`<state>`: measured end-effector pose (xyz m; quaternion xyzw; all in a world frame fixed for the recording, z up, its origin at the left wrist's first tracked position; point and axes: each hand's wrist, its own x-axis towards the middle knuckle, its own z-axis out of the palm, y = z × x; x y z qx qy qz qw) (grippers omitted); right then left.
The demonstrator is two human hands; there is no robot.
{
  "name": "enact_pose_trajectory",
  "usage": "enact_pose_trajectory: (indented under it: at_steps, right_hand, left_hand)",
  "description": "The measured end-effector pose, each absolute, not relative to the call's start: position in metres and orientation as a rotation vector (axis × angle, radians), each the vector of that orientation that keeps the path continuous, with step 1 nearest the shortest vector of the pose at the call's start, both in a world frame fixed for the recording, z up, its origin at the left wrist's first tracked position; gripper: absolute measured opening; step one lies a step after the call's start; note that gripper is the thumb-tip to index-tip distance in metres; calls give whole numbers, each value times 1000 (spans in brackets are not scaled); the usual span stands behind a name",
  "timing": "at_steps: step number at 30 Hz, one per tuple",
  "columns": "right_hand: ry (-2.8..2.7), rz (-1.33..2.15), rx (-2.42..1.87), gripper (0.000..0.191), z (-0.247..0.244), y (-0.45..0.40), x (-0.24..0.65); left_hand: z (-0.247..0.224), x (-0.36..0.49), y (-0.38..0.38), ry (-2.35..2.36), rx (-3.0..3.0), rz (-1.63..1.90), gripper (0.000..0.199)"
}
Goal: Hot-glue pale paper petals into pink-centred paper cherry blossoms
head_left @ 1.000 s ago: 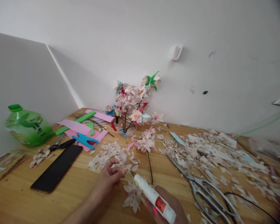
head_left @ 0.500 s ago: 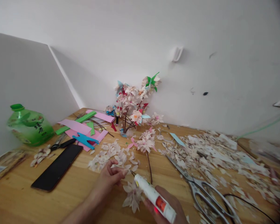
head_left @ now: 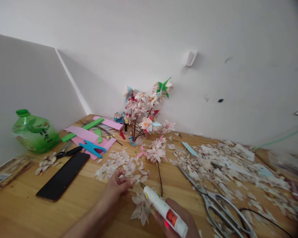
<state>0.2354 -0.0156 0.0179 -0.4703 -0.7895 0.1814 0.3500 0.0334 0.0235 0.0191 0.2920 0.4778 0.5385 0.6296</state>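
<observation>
My right hand (head_left: 178, 216) is wrapped round a white hot glue gun (head_left: 161, 206) with a red panel and a small red light. The gun's tip points up and left, close to the fingertips of my left hand (head_left: 119, 185). Those fingers are closed in a pinch; what they hold is too small to make out. A thin brown stem (head_left: 142, 185) shows between them and the gun's tip. Below the tip is a pale handmade flower (head_left: 141, 207). Loose petals (head_left: 119, 163) lie just beyond my left hand. Another flower (head_left: 156, 152) on a brown stem lies behind the gun.
Large scissors (head_left: 207, 196) lie at the right, beside a spread of petal scraps (head_left: 221, 162). At the back stands a bunch of flowers (head_left: 141, 105). Left are a phone (head_left: 64, 177), coloured paper strips (head_left: 81, 133), black-handled pliers (head_left: 69, 152) and a green bottle (head_left: 38, 134).
The view has turned slightly left, so things sit a little further right in the picture. Both hands and the glue gun stay almost where they were.
</observation>
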Motion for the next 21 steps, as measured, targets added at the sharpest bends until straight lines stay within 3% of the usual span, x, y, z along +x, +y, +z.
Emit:
enact_pose_trajectory:
  at_steps: [21]
  right_hand:
    - [-1908, 503, -1291, 30, 22, -17, 237]
  left_hand:
    - [22, 31, 22, 1050, 674, 1260, 55]
